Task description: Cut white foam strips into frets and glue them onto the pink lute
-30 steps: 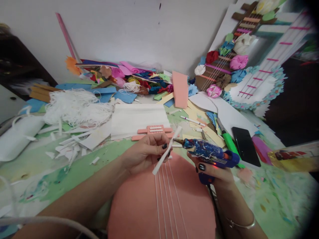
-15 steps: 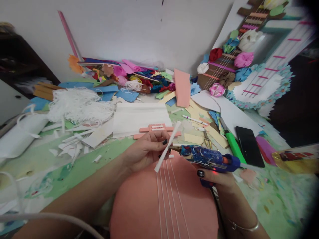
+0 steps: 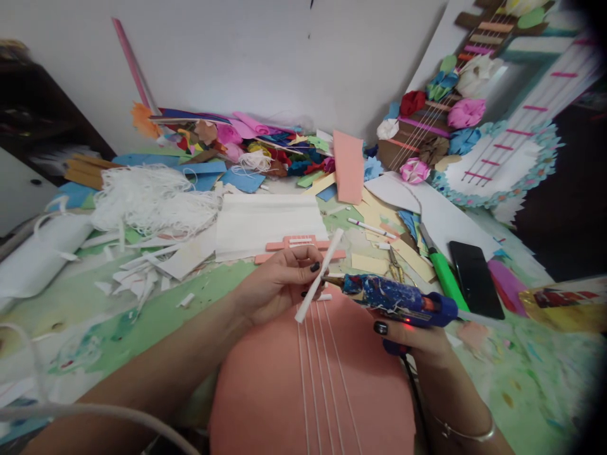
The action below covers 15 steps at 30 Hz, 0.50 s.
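Note:
My left hand (image 3: pixel 289 278) pinches a white rolled paper strip (image 3: pixel 309 302), held at a slant above the top of a salmon paper guitar (image 3: pixel 265 379). White strings (image 3: pixel 327 354) run down the guitar's body from a small white bar. My right hand (image 3: pixel 410 338) is wrapped round the grip of a blue glue gun (image 3: pixel 393 296), smeared with dried glue and showing a red light. Its nozzle points left and meets or nearly meets the strip by my left fingertips. Beyond my left hand, the guitar's salmon headstock (image 3: pixel 300 243) lies partly hidden.
A white string heap (image 3: pixel 152 199) lies left, near paper scraps (image 3: pixel 137 278). Right are scissors (image 3: pixel 396 265), a green cutter (image 3: pixel 446 275) and a black phone (image 3: pixel 475 278). Decorated paper guitars (image 3: pixel 427 126) lean at the back right. A pale cable (image 3: pixel 104 411) crosses the lower left.
Almost nothing differs. The strip and the glue gun's nozzle have shifted very slightly against each other; both hands keep their hold.

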Each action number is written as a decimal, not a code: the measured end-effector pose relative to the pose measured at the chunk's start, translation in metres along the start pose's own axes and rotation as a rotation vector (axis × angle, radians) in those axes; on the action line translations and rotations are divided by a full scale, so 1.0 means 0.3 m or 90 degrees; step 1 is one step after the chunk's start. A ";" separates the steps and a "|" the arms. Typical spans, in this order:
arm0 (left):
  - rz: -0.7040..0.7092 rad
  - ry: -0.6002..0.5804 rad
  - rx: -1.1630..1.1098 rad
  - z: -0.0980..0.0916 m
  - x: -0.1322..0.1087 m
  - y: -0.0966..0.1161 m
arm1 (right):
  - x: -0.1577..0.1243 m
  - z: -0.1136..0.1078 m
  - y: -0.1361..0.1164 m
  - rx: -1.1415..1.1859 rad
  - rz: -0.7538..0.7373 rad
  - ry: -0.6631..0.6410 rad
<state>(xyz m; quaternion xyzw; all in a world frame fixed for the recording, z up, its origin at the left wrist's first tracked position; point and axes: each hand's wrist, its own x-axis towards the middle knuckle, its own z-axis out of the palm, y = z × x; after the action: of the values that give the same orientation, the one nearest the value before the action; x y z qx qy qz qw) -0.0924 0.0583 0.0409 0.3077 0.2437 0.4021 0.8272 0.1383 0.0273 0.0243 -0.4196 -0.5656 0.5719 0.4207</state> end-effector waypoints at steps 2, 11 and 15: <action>-0.001 0.001 -0.004 -0.003 0.002 0.000 | -0.002 -0.008 0.009 -0.001 0.006 -0.032; -0.018 0.013 -0.014 -0.008 -0.002 -0.017 | -0.005 -0.012 0.042 0.049 -0.011 0.082; -0.009 0.015 -0.008 -0.007 0.000 -0.021 | -0.001 0.013 0.005 0.045 -0.001 0.045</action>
<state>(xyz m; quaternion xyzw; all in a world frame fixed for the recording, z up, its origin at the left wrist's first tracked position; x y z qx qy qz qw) -0.0905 0.0559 0.0350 0.2960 0.2536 0.4011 0.8290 0.1346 0.0258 0.0228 -0.4240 -0.5302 0.5762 0.4552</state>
